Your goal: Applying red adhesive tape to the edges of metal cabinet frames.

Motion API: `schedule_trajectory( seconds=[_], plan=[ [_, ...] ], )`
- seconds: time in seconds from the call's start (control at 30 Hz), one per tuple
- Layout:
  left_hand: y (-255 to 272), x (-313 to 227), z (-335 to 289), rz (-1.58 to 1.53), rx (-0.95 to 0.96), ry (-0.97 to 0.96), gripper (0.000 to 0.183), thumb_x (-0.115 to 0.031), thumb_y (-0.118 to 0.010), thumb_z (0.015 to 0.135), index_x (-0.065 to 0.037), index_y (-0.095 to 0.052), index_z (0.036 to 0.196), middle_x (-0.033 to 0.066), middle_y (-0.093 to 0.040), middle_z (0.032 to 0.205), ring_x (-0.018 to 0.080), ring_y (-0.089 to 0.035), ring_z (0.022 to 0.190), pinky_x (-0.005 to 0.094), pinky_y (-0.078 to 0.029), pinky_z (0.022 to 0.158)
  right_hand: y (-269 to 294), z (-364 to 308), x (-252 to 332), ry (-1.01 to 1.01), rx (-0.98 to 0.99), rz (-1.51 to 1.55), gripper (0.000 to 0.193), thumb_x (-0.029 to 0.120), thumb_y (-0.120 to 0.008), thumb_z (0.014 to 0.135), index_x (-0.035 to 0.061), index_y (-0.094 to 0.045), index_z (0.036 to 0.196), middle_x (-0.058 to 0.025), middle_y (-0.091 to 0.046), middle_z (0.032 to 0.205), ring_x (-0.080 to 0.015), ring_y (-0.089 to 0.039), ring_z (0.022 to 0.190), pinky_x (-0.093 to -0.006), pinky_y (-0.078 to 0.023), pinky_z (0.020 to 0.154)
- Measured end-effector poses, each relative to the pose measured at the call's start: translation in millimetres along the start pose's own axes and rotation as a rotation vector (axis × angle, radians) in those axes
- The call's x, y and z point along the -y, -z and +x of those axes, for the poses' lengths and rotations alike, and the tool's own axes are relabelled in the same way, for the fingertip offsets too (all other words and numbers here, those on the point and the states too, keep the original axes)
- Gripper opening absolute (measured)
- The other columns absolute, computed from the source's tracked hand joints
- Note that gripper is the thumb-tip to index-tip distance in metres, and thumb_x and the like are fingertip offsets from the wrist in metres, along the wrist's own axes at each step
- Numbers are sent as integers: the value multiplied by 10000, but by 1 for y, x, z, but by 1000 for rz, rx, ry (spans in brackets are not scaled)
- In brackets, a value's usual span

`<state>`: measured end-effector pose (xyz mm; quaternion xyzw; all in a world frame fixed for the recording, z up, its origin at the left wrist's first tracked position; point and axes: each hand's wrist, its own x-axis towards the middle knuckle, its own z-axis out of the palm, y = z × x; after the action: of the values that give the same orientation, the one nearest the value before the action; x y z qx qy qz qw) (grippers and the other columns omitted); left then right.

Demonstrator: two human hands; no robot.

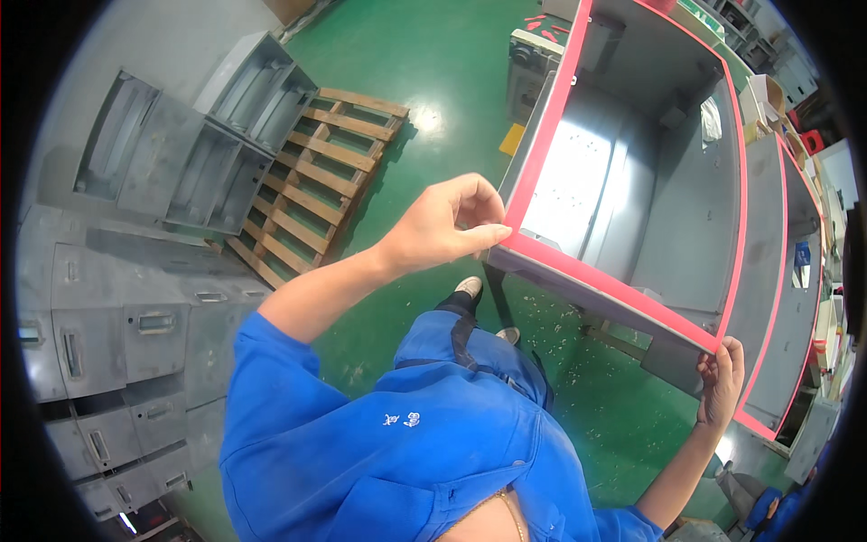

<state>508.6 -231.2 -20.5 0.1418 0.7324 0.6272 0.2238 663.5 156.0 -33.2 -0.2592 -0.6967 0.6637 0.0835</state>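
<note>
Green workshop floor (pixel 433 72), grey cabinets stacked at left, a pallet (pixel 316 181) upper centre. Left hand (pixel 447 226) pinches the red trim (pixel 623 289) at the near corner of the grey cabinet (pixel 686 208), right of centre; right hand (pixel 721 379) grips the other corner. It looks like trim-fitting along this edge; pressing it flush likely calls for steady, even fingers.

The floor (pixel 433 81) is glossy green, with a bright glare spot near a wooden pallet (pixel 321 172) lying flat on it. Left of the pallet, grey metal cabinet shells (pixel 190 135) lie stacked, and grey drawer units (pixel 117 343) fill the lower left. A yellow patch (pixel 512 138) marks the floor farther off. Cluttered shelves (pixel 795 90) line the far right.
</note>
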Motion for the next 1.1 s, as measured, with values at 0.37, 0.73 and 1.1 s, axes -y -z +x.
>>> schedule_trajectory(
  seconds=[0.37, 0.73, 1.1],
  plan=[
    [-2, 16, 9, -461, 51, 81, 186, -106, -569, 843, -30, -472, 982, 40, -524, 757, 68, -492, 536, 167, -337, 387, 2, -8, -5, -11, -101, 48, 135, 182, -517, 881, 63, -529, 943, 26, -535, 767, -51, -490, 654, -171, -403, 589],
    [-11, 36, 22, -373, 26, -146, 187, 39, -631, 756, -48, -507, 864, -5, -494, 770, 60, -462, 700, 206, -382, 620, -11, -3, -3, -55, -201, 2, 128, 210, -560, 857, 89, -567, 898, 45, -543, 817, -30, -490, 736, -181, -399, 628],
    [1, 46, 29, -286, 227, -271, 91, 9, -604, 785, -30, -585, 866, 19, -480, 771, 86, -462, 691, 212, -376, 624, -22, -14, -2, -43, -348, 55, 147, 271, -587, 837, 124, -586, 840, 55, -573, 779, -42, -504, 742, -205, -368, 677]
  ],
)
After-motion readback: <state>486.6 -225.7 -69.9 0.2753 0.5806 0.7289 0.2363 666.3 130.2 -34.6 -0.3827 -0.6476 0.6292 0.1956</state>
